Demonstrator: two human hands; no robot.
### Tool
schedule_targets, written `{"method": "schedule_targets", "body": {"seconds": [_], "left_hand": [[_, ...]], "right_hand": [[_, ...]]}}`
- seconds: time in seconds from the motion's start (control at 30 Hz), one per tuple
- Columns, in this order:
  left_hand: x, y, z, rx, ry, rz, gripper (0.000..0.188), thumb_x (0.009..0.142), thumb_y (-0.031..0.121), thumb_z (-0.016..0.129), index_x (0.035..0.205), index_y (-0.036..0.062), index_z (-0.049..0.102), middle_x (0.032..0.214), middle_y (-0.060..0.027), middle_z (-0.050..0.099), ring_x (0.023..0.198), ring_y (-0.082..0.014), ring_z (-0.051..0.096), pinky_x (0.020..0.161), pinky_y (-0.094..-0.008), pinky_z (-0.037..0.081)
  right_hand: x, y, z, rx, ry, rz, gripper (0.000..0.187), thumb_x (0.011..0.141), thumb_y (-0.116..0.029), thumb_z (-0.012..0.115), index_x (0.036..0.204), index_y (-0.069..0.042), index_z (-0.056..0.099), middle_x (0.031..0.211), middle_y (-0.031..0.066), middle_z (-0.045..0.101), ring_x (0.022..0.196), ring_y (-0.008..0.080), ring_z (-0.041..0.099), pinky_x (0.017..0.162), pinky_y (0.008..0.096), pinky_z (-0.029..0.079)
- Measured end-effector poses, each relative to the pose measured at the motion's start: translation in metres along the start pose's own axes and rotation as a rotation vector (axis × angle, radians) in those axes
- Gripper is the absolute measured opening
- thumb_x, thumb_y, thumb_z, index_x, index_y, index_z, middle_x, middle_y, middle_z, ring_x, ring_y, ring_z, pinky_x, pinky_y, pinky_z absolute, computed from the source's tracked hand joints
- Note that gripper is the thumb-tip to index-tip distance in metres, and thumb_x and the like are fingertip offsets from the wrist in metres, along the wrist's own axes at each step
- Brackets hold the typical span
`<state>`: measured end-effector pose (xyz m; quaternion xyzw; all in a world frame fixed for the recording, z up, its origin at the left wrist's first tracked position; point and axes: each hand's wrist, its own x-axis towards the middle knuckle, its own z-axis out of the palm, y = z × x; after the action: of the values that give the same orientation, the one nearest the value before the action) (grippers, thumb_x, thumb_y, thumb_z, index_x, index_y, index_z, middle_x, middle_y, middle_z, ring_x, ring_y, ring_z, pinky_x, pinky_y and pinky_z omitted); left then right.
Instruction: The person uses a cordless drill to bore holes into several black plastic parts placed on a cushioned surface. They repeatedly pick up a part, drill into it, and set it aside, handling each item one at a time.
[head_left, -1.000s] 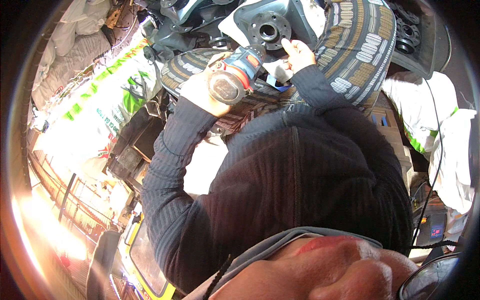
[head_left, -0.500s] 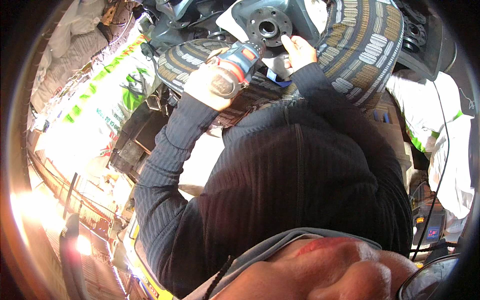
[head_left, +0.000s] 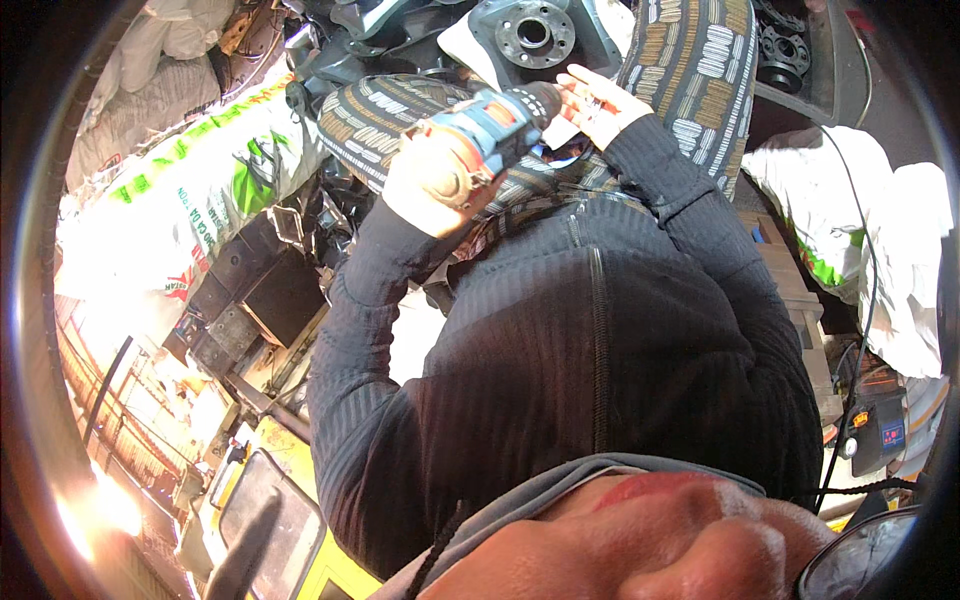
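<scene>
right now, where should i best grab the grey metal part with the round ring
I'd take the grey metal part by the near edge of its ring, from your own side with the right hand: the ring shows uncovered, its open middle hole should give purchase, and the left hand is full with the drill.

We have a drill (head_left: pixel 497 128) in our left hand (head_left: pixel 428 192), a sack (head_left: pixel 205 205) to its left, a flange (head_left: pixel 509 44) ahead of our right hand (head_left: pixel 603 108).

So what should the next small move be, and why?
Perhaps ease the right hand clear of the drill: the left hand grips it, and its chuck points close to those open fingers.
</scene>
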<state>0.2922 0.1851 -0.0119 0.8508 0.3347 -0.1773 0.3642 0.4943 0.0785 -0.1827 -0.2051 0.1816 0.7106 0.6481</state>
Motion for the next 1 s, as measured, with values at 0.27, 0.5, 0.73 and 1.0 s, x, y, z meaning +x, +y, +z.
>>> {"method": "schedule_targets", "body": {"seconds": [0.27,0.5,0.73,1.0], "left_hand": [[-0.008,0.021,0.004,0.116,0.225,0.104,0.042,0.071,0.023,0.069,0.108,0.0075,0.055,0.1,-0.0114,0.059,0.093,-0.0298,0.057,0.082,-0.0393,0.043],[-0.009,0.018,-0.007,0.371,0.149,0.275,0.063,0.065,0.026,0.077,0.114,0.0016,0.047,0.107,-0.0141,0.056,0.092,-0.0275,0.058,0.083,-0.0344,0.046],[0.0,0.012,-0.001,0.059,0.047,-0.013,0.064,0.064,0.025,0.077,0.116,0.0015,0.046,0.115,-0.0138,0.053,0.099,-0.0259,0.056,0.087,-0.0345,0.044],[0.011,0.024,-0.007,0.165,0.094,0.214,0.066,0.066,0.027,0.075,0.12,0.006,0.045,0.114,-0.0102,0.054,0.1,-0.0241,0.056,0.087,-0.0356,0.044]], "right_hand": [[0.004,-0.001,0.003,-0.194,-0.19,-0.009,0.041,0.086,-0.005,0.049,0.125,0.0,0.038,0.123,0.0155,0.049,0.11,0.0238,0.051,0.089,0.0375,0.046],[0.007,0.0,0.005,-0.163,-0.208,0.025,0.032,0.087,-0.011,0.05,0.119,-0.007,0.049,0.118,0.0098,0.055,0.104,0.0208,0.054,0.084,0.0387,0.047],[0.012,0.0,0.01,-0.055,-0.005,0.073,0.038,0.089,-0.017,0.05,0.121,0.003,0.045,0.119,0.0145,0.054,0.113,0.0238,0.05,0.093,0.0367,0.044],[0.006,-0.002,0.016,-0.138,0.071,0.123,0.031,0.09,-0.03,0.049,0.11,-0.007,0.056,0.107,0.0078,0.061,0.088,0.0198,0.061,0.078,0.0411,0.048]]}}
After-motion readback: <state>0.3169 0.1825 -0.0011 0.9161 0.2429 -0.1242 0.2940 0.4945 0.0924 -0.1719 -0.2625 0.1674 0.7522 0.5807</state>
